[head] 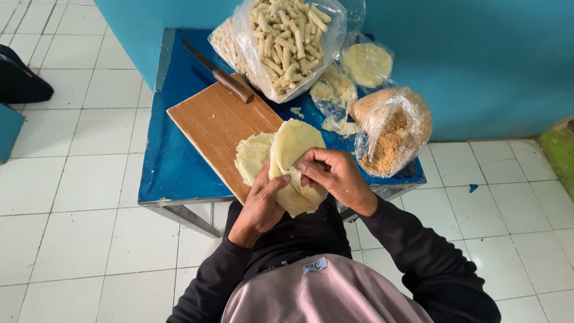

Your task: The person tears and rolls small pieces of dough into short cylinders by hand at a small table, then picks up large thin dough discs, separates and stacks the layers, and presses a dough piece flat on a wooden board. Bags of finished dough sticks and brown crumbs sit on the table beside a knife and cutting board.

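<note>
I see my right hand (335,174) pinching the top thin pale wrapper (296,143) and my left hand (263,200) gripping the stack beneath, above the table's (173,161) near edge. More wrappers (251,157) rest on the wooden board (218,122); a knife (218,73) lies behind.

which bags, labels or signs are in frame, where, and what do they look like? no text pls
Large clear bag: table back, centre; full of pale stick-shaped rolls.
Second clear bag: behind its left side, similar pale contents.
Two small clear bags: back right, pale flat rounds inside.
Crumb bag: table's right edge, clear, golden-brown crumbs.
Garment tag: small pale blue label on the person's back collar.
No signs or screens.
</note>
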Action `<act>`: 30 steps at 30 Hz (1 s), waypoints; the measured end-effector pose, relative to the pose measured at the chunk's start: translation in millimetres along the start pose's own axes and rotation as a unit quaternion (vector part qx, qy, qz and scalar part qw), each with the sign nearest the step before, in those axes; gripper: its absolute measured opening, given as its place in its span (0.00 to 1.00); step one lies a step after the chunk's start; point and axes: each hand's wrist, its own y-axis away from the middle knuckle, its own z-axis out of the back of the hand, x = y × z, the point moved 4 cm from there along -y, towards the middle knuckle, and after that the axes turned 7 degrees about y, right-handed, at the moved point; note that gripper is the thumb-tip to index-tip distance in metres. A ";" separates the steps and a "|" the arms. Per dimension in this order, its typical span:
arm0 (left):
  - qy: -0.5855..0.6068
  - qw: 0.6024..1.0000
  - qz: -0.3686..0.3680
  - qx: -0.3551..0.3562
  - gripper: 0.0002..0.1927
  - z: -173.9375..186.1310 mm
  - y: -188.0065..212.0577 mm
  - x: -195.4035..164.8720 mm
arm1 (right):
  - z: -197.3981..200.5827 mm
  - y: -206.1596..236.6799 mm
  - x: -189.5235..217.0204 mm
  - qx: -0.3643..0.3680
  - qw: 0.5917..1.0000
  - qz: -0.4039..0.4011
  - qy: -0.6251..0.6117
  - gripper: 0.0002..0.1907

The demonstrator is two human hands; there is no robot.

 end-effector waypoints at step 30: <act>-0.004 1.000 -0.010 -0.021 0.31 22.7 -24.7 -14.3 | -0.2 -37.1 4.7 -0.014 0.997 0.048 0.055 0.10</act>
